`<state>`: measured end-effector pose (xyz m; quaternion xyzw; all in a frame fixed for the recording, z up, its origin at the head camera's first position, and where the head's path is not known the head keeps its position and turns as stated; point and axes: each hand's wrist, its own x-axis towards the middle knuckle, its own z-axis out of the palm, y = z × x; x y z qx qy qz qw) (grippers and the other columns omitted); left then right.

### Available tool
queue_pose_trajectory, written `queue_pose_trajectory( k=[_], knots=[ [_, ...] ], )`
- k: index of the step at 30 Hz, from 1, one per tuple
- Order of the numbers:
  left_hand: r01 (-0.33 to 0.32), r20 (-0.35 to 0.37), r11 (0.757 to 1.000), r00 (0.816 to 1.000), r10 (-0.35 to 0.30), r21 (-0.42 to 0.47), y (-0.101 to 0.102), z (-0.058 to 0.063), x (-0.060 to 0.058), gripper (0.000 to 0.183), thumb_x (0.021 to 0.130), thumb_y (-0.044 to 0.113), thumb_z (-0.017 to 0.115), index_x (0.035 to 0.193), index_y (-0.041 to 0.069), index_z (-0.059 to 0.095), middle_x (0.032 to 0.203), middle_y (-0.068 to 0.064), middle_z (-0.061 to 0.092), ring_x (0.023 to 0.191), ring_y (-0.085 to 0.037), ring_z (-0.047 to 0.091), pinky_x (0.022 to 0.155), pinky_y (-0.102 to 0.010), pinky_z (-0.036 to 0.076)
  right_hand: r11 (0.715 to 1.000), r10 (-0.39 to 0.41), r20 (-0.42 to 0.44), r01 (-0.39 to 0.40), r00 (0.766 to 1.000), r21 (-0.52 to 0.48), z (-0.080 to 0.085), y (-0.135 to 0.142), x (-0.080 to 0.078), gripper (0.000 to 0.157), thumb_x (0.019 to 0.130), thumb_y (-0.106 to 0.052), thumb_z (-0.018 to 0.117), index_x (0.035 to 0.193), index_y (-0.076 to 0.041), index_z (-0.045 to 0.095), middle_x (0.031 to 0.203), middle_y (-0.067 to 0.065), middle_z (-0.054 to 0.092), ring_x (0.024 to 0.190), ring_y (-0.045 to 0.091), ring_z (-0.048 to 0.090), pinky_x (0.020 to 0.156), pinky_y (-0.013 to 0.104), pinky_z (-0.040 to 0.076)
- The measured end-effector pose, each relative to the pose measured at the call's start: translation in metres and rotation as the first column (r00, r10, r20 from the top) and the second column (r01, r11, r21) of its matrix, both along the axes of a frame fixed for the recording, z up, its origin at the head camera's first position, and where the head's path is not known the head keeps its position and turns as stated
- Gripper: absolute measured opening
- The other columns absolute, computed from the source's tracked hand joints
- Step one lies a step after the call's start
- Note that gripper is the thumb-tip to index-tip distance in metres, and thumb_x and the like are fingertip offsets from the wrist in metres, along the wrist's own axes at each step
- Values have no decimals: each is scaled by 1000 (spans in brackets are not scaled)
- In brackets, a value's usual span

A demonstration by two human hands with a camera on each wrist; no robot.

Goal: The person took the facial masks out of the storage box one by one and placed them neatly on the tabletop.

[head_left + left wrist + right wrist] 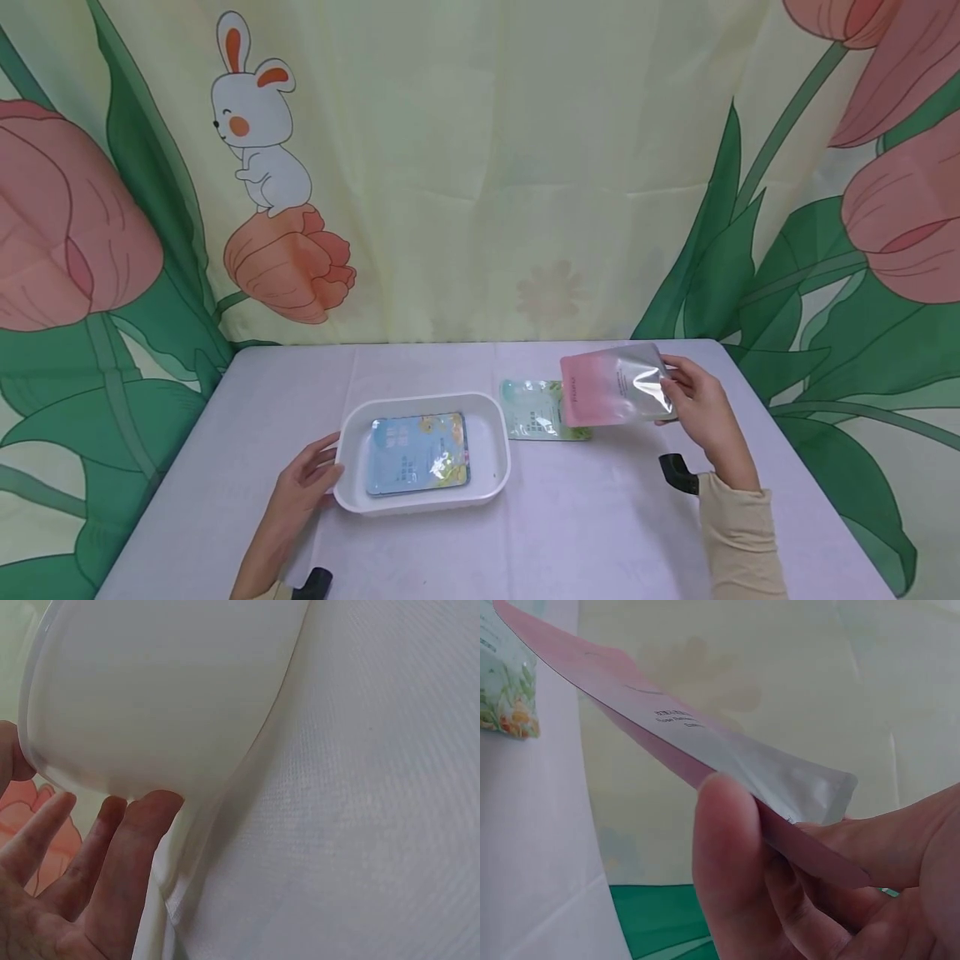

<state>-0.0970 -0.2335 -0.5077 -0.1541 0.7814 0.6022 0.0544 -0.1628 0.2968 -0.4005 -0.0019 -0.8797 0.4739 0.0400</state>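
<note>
My right hand (701, 404) pinches the right end of a pink and silver sheet mask packet (611, 387), with the thumb on one face and fingers on the other. In the right wrist view this packet (682, 724) appears nearly edge-on, raised off the table. Below its left part lies a green sheet mask packet (536, 408), partly covered from view. A white tray (420, 504) stands left of it, with a blue sheet mask packet (416, 454) lying flat inside. My left hand (300, 483) touches the tray's left end, its fairly straight fingertips (161, 806) against the outer wall.
A white cloth covers the table (585, 517). Behind it hangs a curtain (465, 183) printed with tulips and a rabbit. Black wrist mounts (678, 473) stick out beside both forearms.
</note>
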Motion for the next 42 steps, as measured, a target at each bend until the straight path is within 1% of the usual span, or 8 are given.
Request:
queue_pose_trajectory(
  k=[3,8,18,27,29,34,37,42],
  knots=[
    [-2,-8,1000,1000,2,-2,1,-1,-1,61,93,34,70,147,24,43,145,-15,51,126,-30,57,80,-27,58,1000,-4,1,4,1000,9,-2,3,-1,45,105,-9,44,148,3,36,132,35,51,98,36,62,62,32,61],
    [-7,-23,1000,1000,7,-3,1,-1,-2,60,93,32,70,147,24,44,144,-14,52,123,-28,60,79,-26,58,1000,-13,18,13,1000,22,-8,10,-3,46,106,-11,42,149,3,34,133,35,50,99,38,61,63,32,61],
    [-9,-26,1000,1000,9,-1,3,-2,-3,60,93,32,70,147,24,44,144,-15,52,125,-31,58,81,-29,59,999,-36,61,34,997,35,-24,26,-10,46,107,-12,38,149,5,32,134,37,48,101,39,60,62,30,61],
    [-7,-27,1000,1000,7,0,3,-2,-2,59,94,32,69,147,24,45,144,-15,52,125,-31,58,81,-30,59,998,-51,97,48,994,34,-38,39,-16,46,106,-10,40,149,4,34,132,37,48,89,26,62,62,32,61],
    [-7,-27,1000,1000,7,0,3,-2,-3,58,94,32,69,146,24,45,144,-15,52,125,-30,58,80,-29,59,997,-54,100,49,994,51,-40,41,-18,46,106,-11,40,149,3,35,131,36,47,91,28,61,62,30,60],
    [-5,-20,1000,1000,5,0,3,0,-3,58,94,31,68,146,24,45,144,-15,52,125,-30,58,80,-27,58,983,-78,73,64,994,171,-49,46,-22,44,105,-9,41,147,4,39,131,36,49,105,42,58,68,22,54],
    [-8,-20,1000,1000,8,-8,3,0,-3,59,94,31,68,147,23,44,143,-16,52,124,-30,58,80,-29,58,972,-91,54,77,994,221,-54,48,-25,43,103,-7,43,144,5,42,129,36,51,107,45,57,71,25,52],
    [-30,-4,999,1000,30,-11,3,-1,-2,59,93,28,70,146,24,45,143,-14,53,123,-29,60,81,-30,59,967,-118,96,92,988,239,-65,51,-28,43,103,-6,44,145,4,41,130,35,50,106,43,56,72,31,53]
  ],
)
